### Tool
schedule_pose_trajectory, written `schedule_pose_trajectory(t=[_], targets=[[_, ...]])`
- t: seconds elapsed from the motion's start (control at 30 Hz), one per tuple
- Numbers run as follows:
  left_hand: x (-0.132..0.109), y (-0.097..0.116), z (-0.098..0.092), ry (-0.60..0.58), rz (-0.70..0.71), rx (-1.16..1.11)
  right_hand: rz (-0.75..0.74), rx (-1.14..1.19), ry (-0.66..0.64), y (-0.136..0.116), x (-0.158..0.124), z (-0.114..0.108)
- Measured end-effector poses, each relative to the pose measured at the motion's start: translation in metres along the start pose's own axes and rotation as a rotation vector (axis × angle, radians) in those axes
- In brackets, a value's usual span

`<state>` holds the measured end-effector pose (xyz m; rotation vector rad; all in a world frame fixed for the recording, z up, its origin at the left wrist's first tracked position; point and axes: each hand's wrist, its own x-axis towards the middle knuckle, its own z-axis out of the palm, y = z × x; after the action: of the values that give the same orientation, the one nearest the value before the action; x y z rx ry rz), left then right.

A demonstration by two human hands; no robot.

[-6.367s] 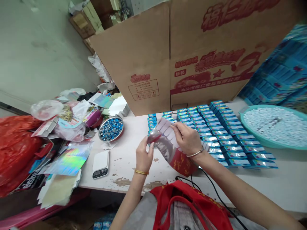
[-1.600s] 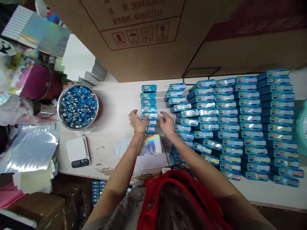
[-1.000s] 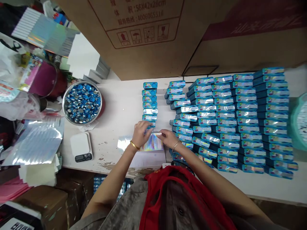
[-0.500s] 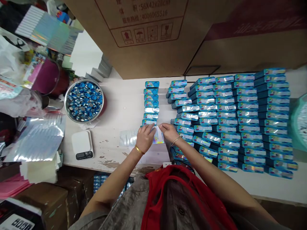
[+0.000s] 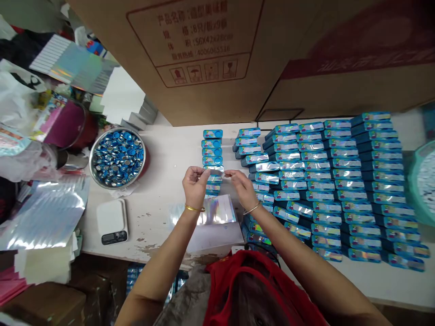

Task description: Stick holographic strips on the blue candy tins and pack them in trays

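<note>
**Lead:** Where are your hands? Your left hand (image 5: 195, 186) and your right hand (image 5: 243, 186) sit over the near end of the single column of blue rectangular tins (image 5: 212, 151). Neither is spread: each has its fingers drawn together, pinching one end of a narrow silvery film strip (image 5: 215, 170) held taut between them. I can't tell whether that strip touches the tin beneath it.

**Checker:** Then watch the tension. Pull harder and you could tear or crease that thin film. Ease off and it may curl or cling to your fingertips.

**Lead:** Mind your wrists as well. Just to the right of that column stands the big block of blue tins (image 5: 326, 181). If your right hand swings wide, it could knock the nearest ones out of line.

**Checker:** You also have the holographic foil sheet (image 5: 217, 210) lying just nearer you than the column. A dropped strip could vanish against its glare, and a leaning forearm could slide it.

**Lead:** Left of the column, the round steel bowl of blue-and-silver discs (image 5: 145, 158) sits well apart, so a careless elbow is the only risk there. A sudden reach could tip it and scatter the discs.
</note>
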<state>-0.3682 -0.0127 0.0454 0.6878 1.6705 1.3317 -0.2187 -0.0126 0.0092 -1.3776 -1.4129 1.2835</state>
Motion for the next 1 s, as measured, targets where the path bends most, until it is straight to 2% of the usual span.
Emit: schedule_pose_trajectory(t=[0.1, 0.2, 0.37, 0.53, 0.67, 0.77, 0.83, 0.9, 1.0], targets=[[0.022, -0.011, 0.016, -0.016, -0.035, -0.012, 0.073, 0.057, 0.031, 0.000, 0.023, 0.005], [0.037, -0.023, 0.022, -0.024, -0.050, 0.051, 0.102, 0.094, 0.032, 0.010, 0.045, 0.010], [0.057, -0.039, 0.023, 0.064, 0.082, 0.396, 0.069, -0.114, 0.039, 0.029, 0.067, 0.011], [0.063, -0.046, 0.026, 0.115, 0.064, 0.672, 0.020, -0.292, 0.020, 0.043, 0.075, 0.013], [0.064, -0.051, 0.030, 0.125, 0.059, 0.743, 0.001, -0.348, -0.003, 0.053, 0.081, 0.015], [0.065, -0.056, 0.030, 0.131, 0.059, 0.780, 0.045, -0.352, -0.017, 0.061, 0.084, 0.017], [0.067, -0.059, 0.028, 0.161, 0.025, 0.764, 0.105, -0.341, -0.005, 0.064, 0.083, 0.020], [0.071, -0.062, 0.025, 0.193, -0.074, 0.682, 0.146, -0.335, 0.007, 0.066, 0.079, 0.023], [0.080, -0.066, 0.022, 0.168, -0.249, 0.531, 0.118, -0.392, -0.051, 0.062, 0.067, 0.029]])
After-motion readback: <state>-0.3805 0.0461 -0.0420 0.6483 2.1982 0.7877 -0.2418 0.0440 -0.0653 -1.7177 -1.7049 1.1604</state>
